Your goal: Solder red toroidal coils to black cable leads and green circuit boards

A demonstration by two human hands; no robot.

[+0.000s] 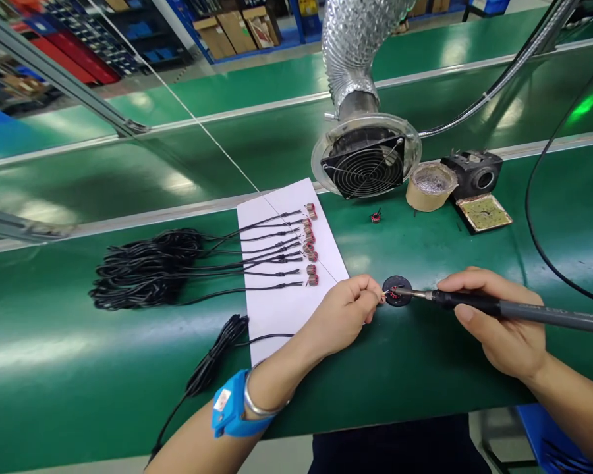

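Note:
My right hand grips a soldering iron by its dark handle. The iron's tip touches or hovers just over a small red-and-black coil on a round black disc. My left hand is pinched closed at the disc's left edge, with thin wire ends showing at the fingertips. A thin strand of wire, apparently solder, runs down from the upper left to this hand. A bundled black cable passes under my left forearm; its far end is hidden. A blue wrist strap is on my left wrist.
Several red-ended coils line a white sheet beside black cables. One loose coil lies below a fume extractor. A tape roll, a black iron holder and a yellowish sponge tray stand at back right.

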